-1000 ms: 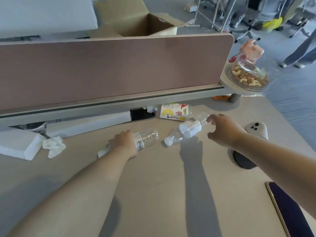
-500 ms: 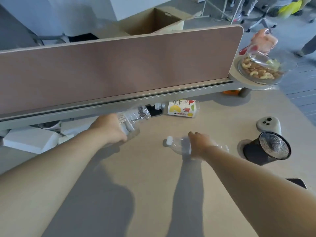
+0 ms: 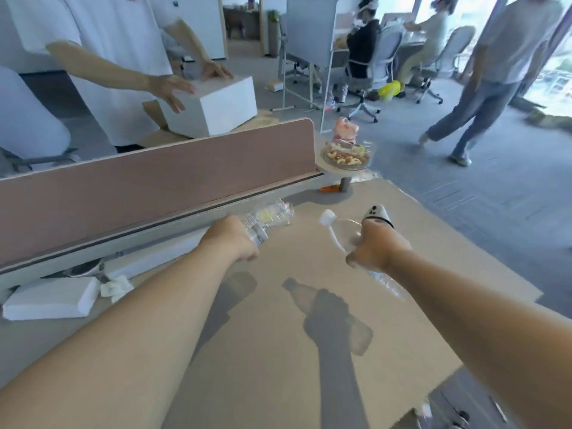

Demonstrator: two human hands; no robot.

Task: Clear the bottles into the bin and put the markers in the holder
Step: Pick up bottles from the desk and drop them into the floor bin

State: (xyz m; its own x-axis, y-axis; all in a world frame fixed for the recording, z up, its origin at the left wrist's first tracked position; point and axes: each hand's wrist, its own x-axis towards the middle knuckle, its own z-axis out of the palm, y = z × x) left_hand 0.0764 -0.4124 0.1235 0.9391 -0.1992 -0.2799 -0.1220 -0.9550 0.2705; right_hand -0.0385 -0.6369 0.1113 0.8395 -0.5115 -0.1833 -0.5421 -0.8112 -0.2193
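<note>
Two hands, two bottles, lifted up and ready for the bin.

From the head camera: the left hand [image 3: 232, 239] is curled tight around a crinkled clear bottle [image 3: 269, 218], and the right hand [image 3: 376, 247] is wrapped around another clear bottle [image 3: 337, 226] with its white cap pointing up. Both are held above the tan surface [image 3: 278, 351]. I think it is best to grip firmly, since thin bottles squash and slip, and drop them one by one. No bin, markers or holder can be seen. A pink divider [image 3: 154, 184] runs along the back of the surface. Behind it another person holds a white box [image 3: 216, 106], and someone walks across the grey floor.
</note>
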